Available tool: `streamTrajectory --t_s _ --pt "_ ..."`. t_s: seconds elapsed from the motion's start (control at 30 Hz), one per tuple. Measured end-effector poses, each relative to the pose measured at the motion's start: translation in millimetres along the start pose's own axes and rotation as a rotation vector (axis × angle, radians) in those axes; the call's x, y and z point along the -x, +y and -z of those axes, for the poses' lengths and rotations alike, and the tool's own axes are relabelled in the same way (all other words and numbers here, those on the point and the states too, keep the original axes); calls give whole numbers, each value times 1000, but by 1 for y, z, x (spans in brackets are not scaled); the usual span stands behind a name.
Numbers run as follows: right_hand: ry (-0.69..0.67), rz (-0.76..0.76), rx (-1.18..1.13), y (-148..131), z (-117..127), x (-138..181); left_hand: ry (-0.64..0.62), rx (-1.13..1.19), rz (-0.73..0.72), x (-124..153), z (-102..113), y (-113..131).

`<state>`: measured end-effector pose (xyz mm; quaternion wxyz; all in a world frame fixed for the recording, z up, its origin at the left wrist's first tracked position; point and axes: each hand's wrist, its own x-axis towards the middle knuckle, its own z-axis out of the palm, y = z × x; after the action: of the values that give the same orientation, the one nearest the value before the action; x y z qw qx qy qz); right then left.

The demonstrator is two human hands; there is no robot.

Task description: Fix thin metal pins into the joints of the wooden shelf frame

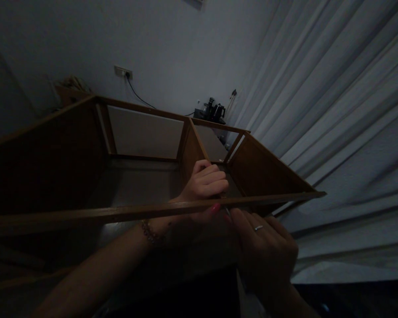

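Observation:
A brown wooden cabinet frame stretches across the head view, its front rail nearest me. My left hand reaches under this rail and closes round the frame where the upright divider panel meets it. The fingers lie on the far side, and the red-nailed thumb shows below the rail. Close beside it, my right hand, with a ring on one finger, is curled just under the rail. Between its thumb and fingers shows a thin metallic shaft; the rest is hidden in the grip and the dark.
Side panels and a back rail enclose the frame. Behind it, black kettle-like appliances stand by the wall. A power socket has a black cord. Pale curtains hang at the right. The light is dim.

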<state>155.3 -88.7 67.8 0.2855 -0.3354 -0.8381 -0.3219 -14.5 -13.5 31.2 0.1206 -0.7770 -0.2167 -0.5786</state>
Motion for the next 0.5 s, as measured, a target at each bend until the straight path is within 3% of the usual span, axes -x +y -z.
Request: streamTrajectory --t_s 0.3,0.5 --pt "-44 291 91 24 14 -17 -26 8 -7 0 4 0" --pt "-81 236 29 17 13 -18 -35 -18 0 0 3 0"
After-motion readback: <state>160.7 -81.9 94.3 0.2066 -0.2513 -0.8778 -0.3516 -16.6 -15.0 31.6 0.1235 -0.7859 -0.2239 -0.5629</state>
